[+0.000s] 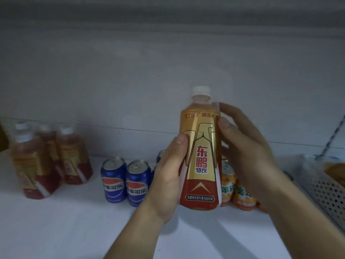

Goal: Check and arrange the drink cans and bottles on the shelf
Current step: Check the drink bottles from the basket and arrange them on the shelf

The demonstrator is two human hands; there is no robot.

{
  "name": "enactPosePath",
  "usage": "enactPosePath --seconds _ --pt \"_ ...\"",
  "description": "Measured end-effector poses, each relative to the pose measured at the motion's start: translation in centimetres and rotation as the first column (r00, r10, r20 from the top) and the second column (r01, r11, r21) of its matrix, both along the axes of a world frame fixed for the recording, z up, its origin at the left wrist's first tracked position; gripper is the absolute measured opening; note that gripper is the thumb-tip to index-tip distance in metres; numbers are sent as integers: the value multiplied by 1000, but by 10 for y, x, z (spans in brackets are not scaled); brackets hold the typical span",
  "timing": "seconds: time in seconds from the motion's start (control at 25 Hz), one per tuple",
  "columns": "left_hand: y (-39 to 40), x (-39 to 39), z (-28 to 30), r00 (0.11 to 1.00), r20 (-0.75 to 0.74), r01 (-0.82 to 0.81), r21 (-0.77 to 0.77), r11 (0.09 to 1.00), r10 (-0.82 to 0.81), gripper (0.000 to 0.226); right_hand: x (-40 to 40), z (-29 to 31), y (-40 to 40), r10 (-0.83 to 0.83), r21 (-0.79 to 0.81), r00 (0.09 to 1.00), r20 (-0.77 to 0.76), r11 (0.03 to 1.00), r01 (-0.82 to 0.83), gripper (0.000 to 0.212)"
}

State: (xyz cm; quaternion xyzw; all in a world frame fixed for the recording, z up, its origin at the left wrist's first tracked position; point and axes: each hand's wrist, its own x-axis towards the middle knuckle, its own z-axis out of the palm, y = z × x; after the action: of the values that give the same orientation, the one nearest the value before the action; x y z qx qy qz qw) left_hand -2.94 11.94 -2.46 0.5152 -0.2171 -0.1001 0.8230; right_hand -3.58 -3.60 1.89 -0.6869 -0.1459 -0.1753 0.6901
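Bare shelf (pixel 71 227) in front; blue cans (pixel 125 181) behind.

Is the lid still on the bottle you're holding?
Yes. The white cap sits on the bottle, held upright by both hands.

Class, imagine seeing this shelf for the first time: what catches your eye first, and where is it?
A gold-and-red Dongpeng drink bottle fills the centre, held upright by the left hand and right hand. Behind, two blue Pepsi cans stand left of it, with matching bottles at far left.
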Motion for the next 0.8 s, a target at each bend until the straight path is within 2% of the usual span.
enactPosePath --seconds 0.12,0.24,0.32,0.48,0.64,0.72,0.8 --pt "-21 -1 -2 996 -72 42 -64 997 -47 48 6 -16 -6 172 109 974 -147 982 -157 50" --pt "-24 0 -4 989 -137 45 -57 997 -52 51 12 -14 -8 208 148 969 -132 971 -188 46" --pt "-22 -1 -5 988 -152 0 -31 1000 -5 52 14 -12 -7 205 114 973 -106 975 -193 46" --pt "-16 -3 -6 988 -139 -55 52 997 62 54 12 -11 -6 237 93 964 -118 969 -227 50" --pt "-16 -8 3 989 -150 25 157 987 -2 63 8 -8 -5 146 180 986 -84 975 -129 44" --pt "-21 -9 4 993 -118 43 180 983 -22 65 8 -8 -4 34 161 999 -24 986 -30 38" --pt "-27 -9 3 996 -82 -7 155 988 20 55 8 -7 -1 -3 102 1000 20 995 1 35"
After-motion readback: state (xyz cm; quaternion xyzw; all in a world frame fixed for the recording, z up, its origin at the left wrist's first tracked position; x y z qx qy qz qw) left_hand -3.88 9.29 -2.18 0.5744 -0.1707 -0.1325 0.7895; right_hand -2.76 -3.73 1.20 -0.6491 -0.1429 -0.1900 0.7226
